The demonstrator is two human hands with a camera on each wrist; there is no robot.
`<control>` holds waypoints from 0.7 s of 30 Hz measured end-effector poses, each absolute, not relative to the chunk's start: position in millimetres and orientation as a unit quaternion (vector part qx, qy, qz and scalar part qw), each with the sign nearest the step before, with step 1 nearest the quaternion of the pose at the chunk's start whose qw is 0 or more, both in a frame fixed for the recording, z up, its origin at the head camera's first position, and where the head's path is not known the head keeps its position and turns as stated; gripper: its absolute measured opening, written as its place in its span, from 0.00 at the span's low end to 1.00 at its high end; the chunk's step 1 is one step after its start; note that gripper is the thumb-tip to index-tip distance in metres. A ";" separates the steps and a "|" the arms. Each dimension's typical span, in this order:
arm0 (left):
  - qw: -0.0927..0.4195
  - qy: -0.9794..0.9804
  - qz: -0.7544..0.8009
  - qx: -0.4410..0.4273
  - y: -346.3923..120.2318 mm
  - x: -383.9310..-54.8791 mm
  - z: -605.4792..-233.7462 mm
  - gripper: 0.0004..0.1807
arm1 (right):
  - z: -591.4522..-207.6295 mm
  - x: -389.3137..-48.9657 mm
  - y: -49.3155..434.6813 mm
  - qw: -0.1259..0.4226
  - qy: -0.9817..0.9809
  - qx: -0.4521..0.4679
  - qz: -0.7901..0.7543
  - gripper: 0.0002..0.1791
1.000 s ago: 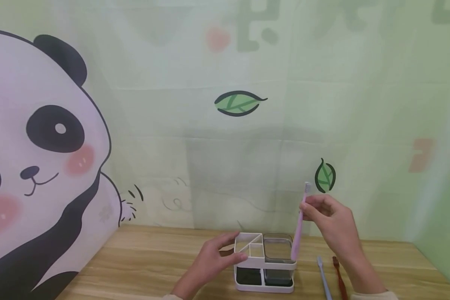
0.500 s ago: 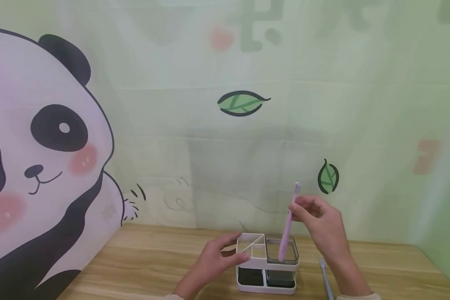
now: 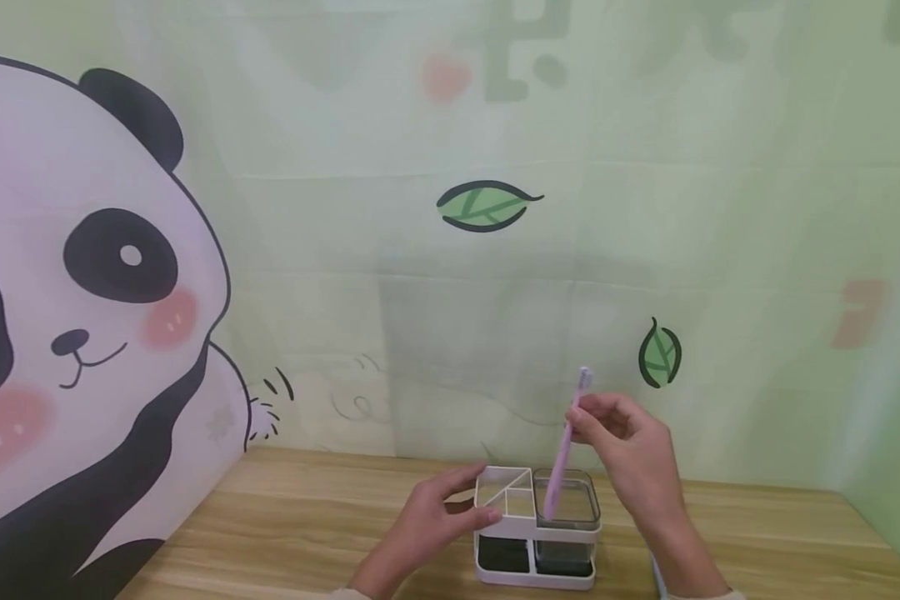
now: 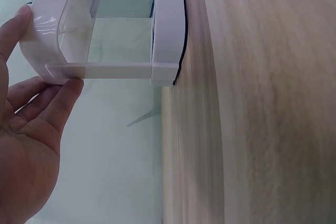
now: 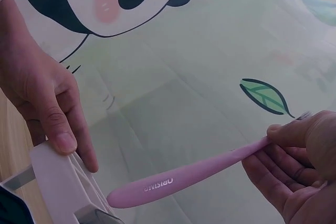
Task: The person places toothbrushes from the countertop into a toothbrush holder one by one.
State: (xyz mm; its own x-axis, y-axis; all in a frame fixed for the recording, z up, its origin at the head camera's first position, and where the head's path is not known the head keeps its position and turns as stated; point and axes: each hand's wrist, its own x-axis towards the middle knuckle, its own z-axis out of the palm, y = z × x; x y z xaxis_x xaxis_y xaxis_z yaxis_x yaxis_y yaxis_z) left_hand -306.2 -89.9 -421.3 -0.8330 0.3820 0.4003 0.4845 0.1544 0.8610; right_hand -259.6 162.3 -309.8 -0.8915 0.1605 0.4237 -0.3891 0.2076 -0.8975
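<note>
Between thumb and fingertips my right hand [image 3: 633, 458] pinches a pink toothbrush [image 3: 562, 458] near its neck, bristles up. The handle slants down to the left, its end overlapping the clear cup [image 3: 567, 552] in the head view. In the right wrist view, the handle end [image 5: 123, 198] is right at the holder's top edge. That cup sits in the right side of a white toothbrush holder [image 3: 512, 527] with small divided compartments on its left. My left hand [image 3: 442, 517] grips the holder's left side, thumb in front and fingers behind, as the left wrist view shows too.
A blue toothbrush [image 3: 656, 578] lies on the wooden table [image 3: 307, 521], mostly covered by my right forearm. Behind the table hangs a pale green cloth [image 3: 330, 250] printed with a panda and leaves.
My right hand has moved left with the pink toothbrush, from beside the holder to over the cup. The reddish-brown toothbrush is now hidden behind my right forearm. My left hand keeps its grip.
</note>
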 end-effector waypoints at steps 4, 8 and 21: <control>0.040 -0.758 -0.586 -0.282 -89.6 -306.2 -421.1 0.35 | -311.5 -259.6 157.2 0.234 -0.737 0.083 0.629 0.15; 0.041 -0.758 -0.585 -0.286 -90.4 -307.3 -421.2 0.35 | -312.6 -260.2 151.8 0.249 -0.732 0.088 0.628 0.15; 0.044 -0.762 -0.576 -0.292 -90.6 -308.4 -422.3 0.35 | -324.0 -266.2 136.7 0.272 -0.714 0.100 0.637 0.11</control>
